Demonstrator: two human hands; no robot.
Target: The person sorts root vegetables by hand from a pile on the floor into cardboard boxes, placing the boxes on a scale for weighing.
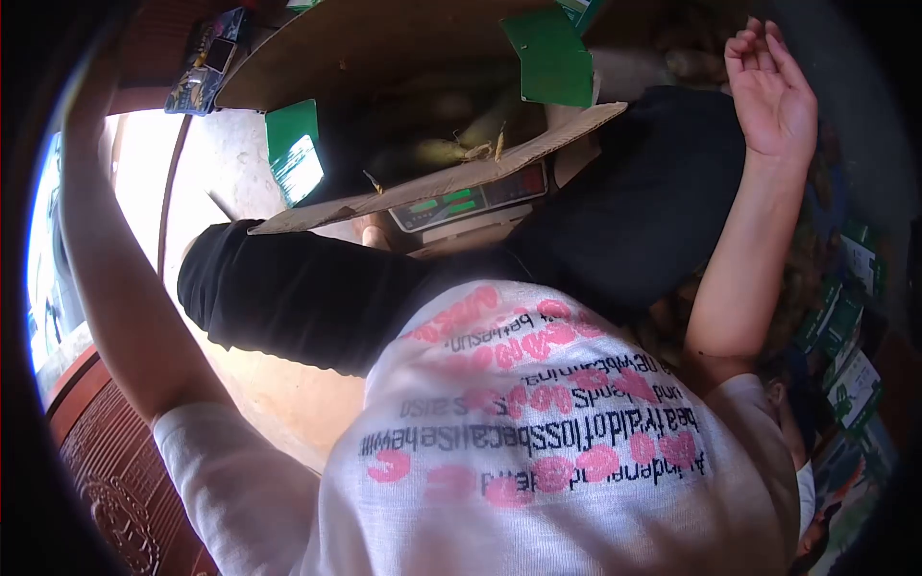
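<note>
The right hand [768, 88] is held open and empty, fingers loosely spread, above a knee in black trousers [663, 192]. The left arm [106, 278] is stretched up past the frame edge, so the hand's grip cannot be told. The cardboard box [432, 182], with pale yellow produce [461, 144] inside, is set between the knees on a scale [473, 199] whose display shows beneath the front flap. For a true reading, it seems best that the box be left untouched, with both hands and the knees kept off it.
</note>
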